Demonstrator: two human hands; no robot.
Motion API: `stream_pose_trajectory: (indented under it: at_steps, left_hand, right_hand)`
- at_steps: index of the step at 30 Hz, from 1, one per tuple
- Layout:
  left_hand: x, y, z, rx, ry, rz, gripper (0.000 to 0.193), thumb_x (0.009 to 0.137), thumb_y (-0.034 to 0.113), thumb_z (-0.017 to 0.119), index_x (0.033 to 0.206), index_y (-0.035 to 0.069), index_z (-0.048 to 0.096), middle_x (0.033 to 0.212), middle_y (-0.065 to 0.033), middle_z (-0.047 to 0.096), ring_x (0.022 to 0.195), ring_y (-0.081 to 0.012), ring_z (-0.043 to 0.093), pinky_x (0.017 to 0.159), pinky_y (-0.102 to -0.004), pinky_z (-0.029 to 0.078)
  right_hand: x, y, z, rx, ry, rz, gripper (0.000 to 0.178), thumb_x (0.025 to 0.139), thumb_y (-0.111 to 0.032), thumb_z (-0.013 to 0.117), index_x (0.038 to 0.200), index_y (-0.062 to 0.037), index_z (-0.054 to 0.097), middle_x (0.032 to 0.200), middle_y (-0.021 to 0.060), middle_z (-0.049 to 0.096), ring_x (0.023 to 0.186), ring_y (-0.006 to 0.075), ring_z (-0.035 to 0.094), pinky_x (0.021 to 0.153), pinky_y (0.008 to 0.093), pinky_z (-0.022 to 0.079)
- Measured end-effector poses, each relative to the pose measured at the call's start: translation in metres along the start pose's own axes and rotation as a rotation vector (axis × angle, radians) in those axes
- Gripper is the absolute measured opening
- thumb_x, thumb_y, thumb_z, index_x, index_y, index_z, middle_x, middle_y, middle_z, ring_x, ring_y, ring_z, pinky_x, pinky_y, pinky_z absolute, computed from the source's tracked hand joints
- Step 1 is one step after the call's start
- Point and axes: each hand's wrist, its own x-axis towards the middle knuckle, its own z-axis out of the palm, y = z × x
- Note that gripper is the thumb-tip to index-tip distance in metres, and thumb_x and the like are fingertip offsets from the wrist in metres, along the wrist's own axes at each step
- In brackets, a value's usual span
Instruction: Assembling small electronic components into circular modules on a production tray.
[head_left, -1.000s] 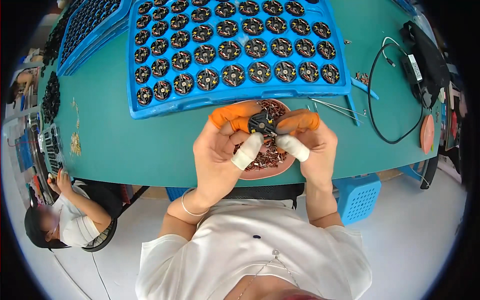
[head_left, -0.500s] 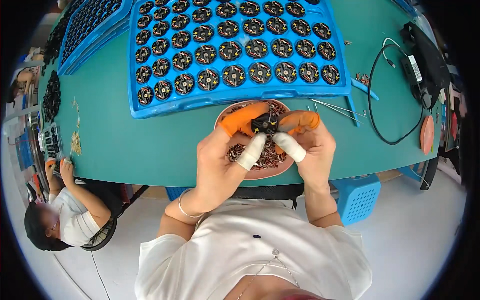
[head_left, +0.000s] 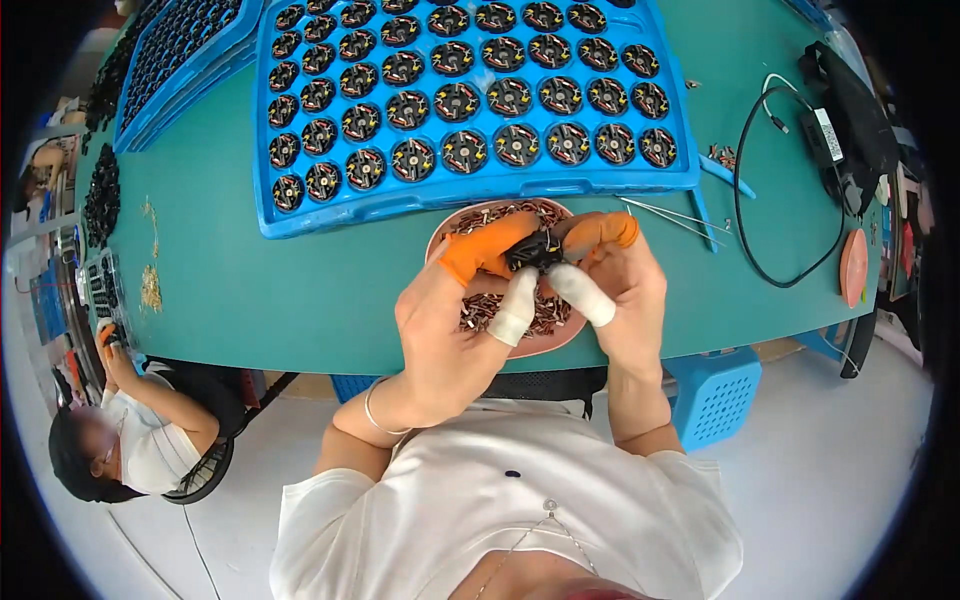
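Note:
Between both hands, over a pink bowl point(head_left: 548, 343) of small reddish-brown pieces point(head_left: 545, 318), I hold a round black part point(head_left: 530, 252) tilted on edge. My left hand point(head_left: 465, 290) grips its left side, with orange covers on the fingers and a white one on the thumb. My right hand point(head_left: 612, 275), covered the same way, pinches its right side; the fingertips hide much of that edge. Beyond the bowl lies a blue tray point(head_left: 400, 205) with rows of round black parts point(head_left: 464, 150) that carry red, yellow and silvery pieces.
A second blue tray stack point(head_left: 185, 85) stands at the far left. Thin metal rods point(head_left: 680, 215) and blue-handled pliers point(head_left: 708, 215) lie right of the bowl, near a black cable point(head_left: 745, 220). A co-worker point(head_left: 150, 430) sits at the left; a blue stool point(head_left: 715, 400) stands below the table.
The round black part has turned from facing up to more on its edge between my fingers. My hands stay over the bowl. The co-worker's hands have shifted slightly.

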Motion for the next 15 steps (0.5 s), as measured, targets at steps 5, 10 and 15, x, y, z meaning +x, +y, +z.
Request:
stream_pose_trajectory:
  at_steps: [5,10,15]
  left_hand:
    - [0.0019,0.0062,-0.0001,0.143,-0.029,0.094,0.036,0.077,-0.003,0.069,0.111,-0.003,0.059,0.095,-0.016,0.064,0.081,-0.0277,0.064,0.069,-0.0329,0.052]
    - [0.0029,-0.0022,-0.005,0.332,-0.105,0.228,0.034,0.083,-0.005,0.063,0.117,-0.006,0.057,0.111,-0.0147,0.063,0.089,-0.0157,0.064,0.073,-0.0244,0.052]
    - [0.0058,0.0062,-0.0064,0.197,-0.112,0.12,0.034,0.08,-0.005,0.064,0.114,-0.006,0.058,0.096,-0.0186,0.063,0.081,-0.0341,0.061,0.072,-0.0378,0.05]
  right_hand:
    - [-0.0016,0.0033,0.0003,0.021,-0.033,-0.023,0.03,0.08,0.005,0.066,0.103,-0.0019,0.048,0.1,0.0066,0.055,0.091,0.013,0.054,0.082,0.0276,0.045]
    - [-0.0006,0.0076,0.0029,-0.025,-0.028,-0.074,0.033,0.081,0.005,0.065,0.106,-0.0022,0.046,0.104,0.007,0.052,0.092,0.0131,0.053,0.083,0.028,0.044]
    - [-0.0035,0.0069,0.0058,-0.099,0.007,-0.083,0.033,0.082,0.005,0.065,0.107,-0.0022,0.045,0.103,0.0071,0.052,0.09,0.0131,0.052,0.082,0.0279,0.044]
